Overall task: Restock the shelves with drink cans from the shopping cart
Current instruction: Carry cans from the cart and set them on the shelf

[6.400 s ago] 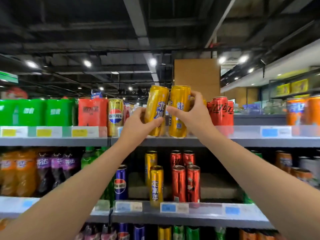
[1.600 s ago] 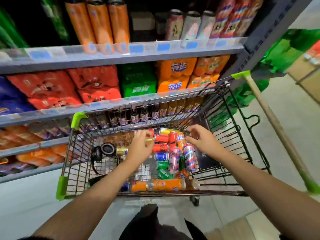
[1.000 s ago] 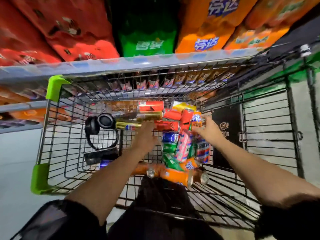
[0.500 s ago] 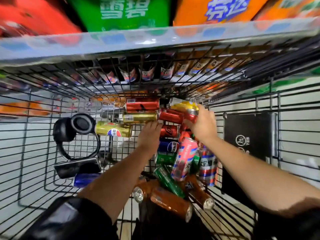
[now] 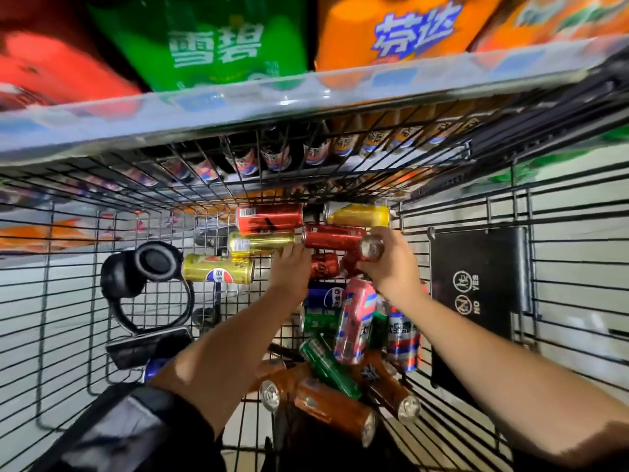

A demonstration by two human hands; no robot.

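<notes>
Cans lie heaped on their sides in the wire shopping cart (image 5: 578,301), at its middle. The right hand (image 5: 391,267) curls its fingers round a red can (image 5: 366,252) whose silver end faces up, lifted slightly out of the heap. The left hand (image 5: 289,270) reaches beside it, fingers down among the cans at a short red can (image 5: 325,265); whether they grip it cannot be told. Just beyond the hands lie a long red can (image 5: 332,236), a yellow can (image 5: 360,216) and another red can (image 5: 269,218). Left of the left hand lie two gold cans (image 5: 260,243), one with a Pepsi logo (image 5: 218,272). Nearer the person lie a pink can (image 5: 355,321), green cans (image 5: 328,367) and brown cans (image 5: 335,410). Black headphones (image 5: 146,277) rest at the cart's left. Beyond the cart, a shelf edge (image 5: 238,100) carries green (image 5: 211,46) and orange drink packs (image 5: 391,32).
</notes>
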